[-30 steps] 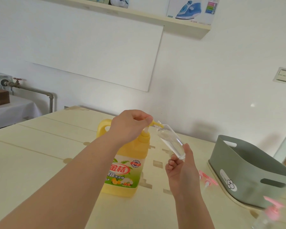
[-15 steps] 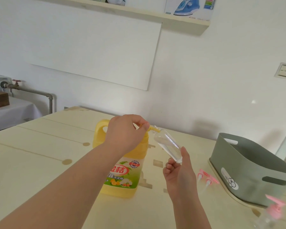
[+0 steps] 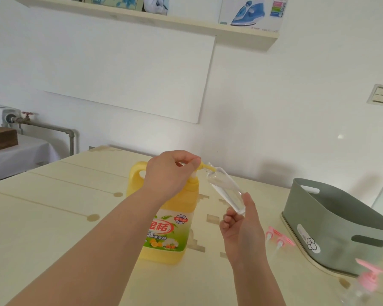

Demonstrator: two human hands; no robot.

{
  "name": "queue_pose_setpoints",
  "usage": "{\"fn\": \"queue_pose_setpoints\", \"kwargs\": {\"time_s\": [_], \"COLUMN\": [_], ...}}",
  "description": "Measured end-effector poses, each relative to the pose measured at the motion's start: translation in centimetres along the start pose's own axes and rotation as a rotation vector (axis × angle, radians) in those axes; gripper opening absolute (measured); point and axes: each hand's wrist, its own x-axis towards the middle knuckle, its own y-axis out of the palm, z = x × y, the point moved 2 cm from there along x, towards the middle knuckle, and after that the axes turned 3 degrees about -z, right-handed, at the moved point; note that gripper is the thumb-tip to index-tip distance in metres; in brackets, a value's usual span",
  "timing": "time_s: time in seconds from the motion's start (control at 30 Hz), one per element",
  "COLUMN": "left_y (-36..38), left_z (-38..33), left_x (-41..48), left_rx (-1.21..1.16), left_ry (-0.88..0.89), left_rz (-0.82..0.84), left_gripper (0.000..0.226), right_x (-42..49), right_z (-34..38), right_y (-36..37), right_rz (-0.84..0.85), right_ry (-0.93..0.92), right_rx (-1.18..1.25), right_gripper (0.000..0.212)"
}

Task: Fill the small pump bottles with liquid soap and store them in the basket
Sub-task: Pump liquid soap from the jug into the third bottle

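Left fingers (image 3: 185,159): curled over the pump (image 3: 205,166); left hand (image 3: 167,174) atop the yellow jug (image 3: 168,236).
Right fingers (image 3: 228,218): pinching the base of a clear bottle (image 3: 226,191), tilted, mouth at the pump's spout; right hand (image 3: 241,231) raised beside the jug.
Change: pump higher than half a second ago, white stem now showing.
Room: basket (image 3: 332,221) near the table (image 3: 53,217) edge, right, apart from both hands; two pink pump tops (image 3: 279,237) between; second bottle (image 3: 367,281) at near right.

A white wall (image 3: 274,107) carries a panel (image 3: 128,74), a light switch (image 3: 381,97) and a wooden shelf (image 3: 186,23); a grey pipe (image 3: 51,127) runs behind a cloth-draped table (image 3: 16,155) beside the pale counter (image 3: 42,217).
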Motion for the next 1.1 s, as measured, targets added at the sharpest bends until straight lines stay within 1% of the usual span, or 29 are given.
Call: {"fn": "queue_pose_setpoints", "kwargs": {"time_s": [0.13,0.27,0.37,0.5,0.63,0.77,0.87,1.0,1.1], "left_y": [0.2,0.2,0.2,0.0,-0.2,-0.3,-0.2,0.2,0.3], "left_z": [-0.5,-0.7,-0.5,-0.1,-0.3,-0.4,-0.2,-0.1,-0.4], "left_x": [-0.8,-1.3,-1.2,-0.8,-0.4,-0.2,-0.4,-0.8,-1.2], "left_rx": [0.093,0.153,0.163,0.145,0.077,0.01,0.021,0.042,0.107], "left_ry": [0.057,0.103,0.119,0.099,0.045,0.018,0.042,0.073,0.112], "left_rz": [-0.082,-0.077,-0.07,-0.022,0.037,0.047,0.016,-0.075,-0.074], "left_gripper": [0.014,0.017,0.013,0.017,0.012,0.009,0.009,0.012,0.018], "right_x": [0.3,0.4,0.4,0.0,-0.2,-0.5,-0.4,-0.1,0.1], "right_z": [-0.7,-1.1,-1.1,-0.7,0.0,0.3,0.1,-0.2,-0.7], "right_y": [-0.4,-0.8,-0.7,-0.5,-0.2,0.1,0.0,-0.1,-0.4], "right_rz": [-0.005,-0.015,-0.029,-0.025,0.002,0.011,0.014,0.005,-0.011], "right_ry": [-0.002,0.016,0.013,0.026,0.006,-0.012,-0.017,-0.013,0.002], "right_rx": [-0.007,-0.006,0.003,-0.002,-0.005,-0.009,-0.009,-0.004,0.0], "right_gripper": [0.04,0.046,0.048,0.045,0.043,0.041,0.041,0.042,0.043]}}
